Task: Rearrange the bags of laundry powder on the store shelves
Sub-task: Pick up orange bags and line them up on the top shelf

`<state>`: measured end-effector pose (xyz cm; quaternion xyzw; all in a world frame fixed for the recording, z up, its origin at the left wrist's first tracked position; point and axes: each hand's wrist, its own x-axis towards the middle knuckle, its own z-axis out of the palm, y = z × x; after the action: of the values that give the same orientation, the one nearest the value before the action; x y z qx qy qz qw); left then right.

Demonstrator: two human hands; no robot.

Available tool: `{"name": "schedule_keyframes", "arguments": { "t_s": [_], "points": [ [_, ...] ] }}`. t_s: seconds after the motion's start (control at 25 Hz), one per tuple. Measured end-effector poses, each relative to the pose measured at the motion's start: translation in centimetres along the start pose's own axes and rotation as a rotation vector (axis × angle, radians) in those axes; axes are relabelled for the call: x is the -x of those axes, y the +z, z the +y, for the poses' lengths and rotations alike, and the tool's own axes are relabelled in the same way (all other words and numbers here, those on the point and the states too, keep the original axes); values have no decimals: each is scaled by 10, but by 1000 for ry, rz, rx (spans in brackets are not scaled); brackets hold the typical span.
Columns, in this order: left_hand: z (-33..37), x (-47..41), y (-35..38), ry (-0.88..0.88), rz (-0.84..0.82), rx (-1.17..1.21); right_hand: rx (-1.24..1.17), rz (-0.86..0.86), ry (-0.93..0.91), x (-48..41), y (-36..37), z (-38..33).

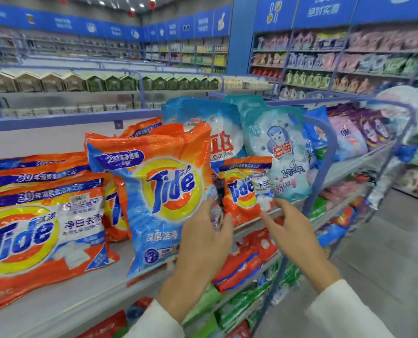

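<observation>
A large orange and blue Tide bag (159, 191) stands upright on the top shelf (86, 296). My left hand (203, 242) grips its right edge, fingers curled round the plastic. To its right stands a small orange Tide bag (244, 189). My right hand (293, 230) hovers just below and right of that small bag with fingers loosely spread, holding nothing. A stack of flat Tide bags (37, 223) lies at the left. Behind stand a blue and white bag (210, 128) and a pale teal bag (283, 152).
Purple and pink bags (359, 132) fill the shelf further right behind a blue metal divider (330, 147). Lower shelves hold red and green bags (247, 259). A grey aisle floor (386, 252) runs along the right. More stocked shelving lines the far walls.
</observation>
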<state>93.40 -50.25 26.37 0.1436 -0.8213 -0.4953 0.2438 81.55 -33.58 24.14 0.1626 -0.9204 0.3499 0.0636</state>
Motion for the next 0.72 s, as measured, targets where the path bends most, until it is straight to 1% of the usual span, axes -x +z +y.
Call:
{"name": "schedule_keyframes", "arguments": {
  "t_s": [0.08, 0.16, 0.24, 0.32, 0.4, 0.52, 0.6, 0.72],
  "points": [
    [6, -30, 30, -48, 46, -59, -28, -39, -39, -32, -3, 16],
    [10, -57, 59, -100, 89, -187, -53, -92, -63, -63, -2, 31],
    [18, -76, 84, -194, 136, -303, -68, -144, -100, -86, 0, 38],
    [25, -87, 98, -279, 159, -342, -128, -176, -132, -100, 2, 37],
    [28, -95, 101, -306, 205, -301, -235, -197, -162, -114, 4, 42],
    [22, -103, 93, -272, 227, -184, -407, -282, -128, -127, 1, 53],
    [22, -103, 86, -255, 269, -24, -512, -337, -109, -127, -3, 57],
    [32, -98, 82, -275, 325, 221, -732, -459, -88, -131, -13, 59]
  ]
}}
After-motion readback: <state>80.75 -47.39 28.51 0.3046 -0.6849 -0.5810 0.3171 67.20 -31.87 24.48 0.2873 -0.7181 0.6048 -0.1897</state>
